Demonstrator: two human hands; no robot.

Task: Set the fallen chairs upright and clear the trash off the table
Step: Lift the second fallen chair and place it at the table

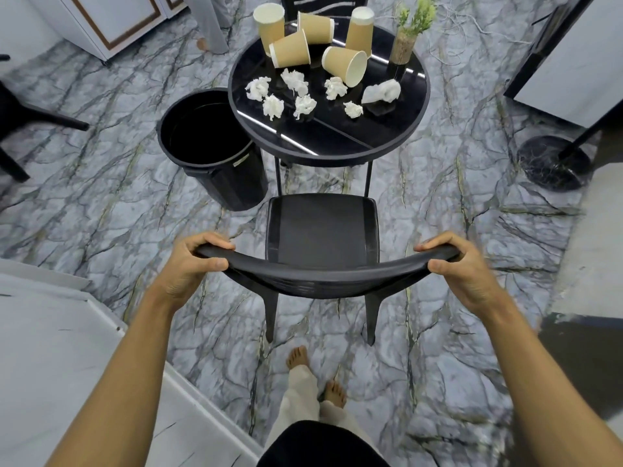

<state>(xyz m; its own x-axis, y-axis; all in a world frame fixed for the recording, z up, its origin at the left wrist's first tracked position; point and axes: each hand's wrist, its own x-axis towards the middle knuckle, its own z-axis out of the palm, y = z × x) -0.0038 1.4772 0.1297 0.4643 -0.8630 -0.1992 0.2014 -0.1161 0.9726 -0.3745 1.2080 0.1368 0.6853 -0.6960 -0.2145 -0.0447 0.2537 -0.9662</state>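
Left hand and right hand both grip the chair, upright facing the tabletop, so next comes dropping 5 cups and tissues into the bin.

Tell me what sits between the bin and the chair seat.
Nothing does: in the head view only bare marble floor separates the bin from the chair seat. The table's thin leg stands just behind that gap.

The black chair stands upright facing the round black table, which is littered with paper cups and crumpled tissues.
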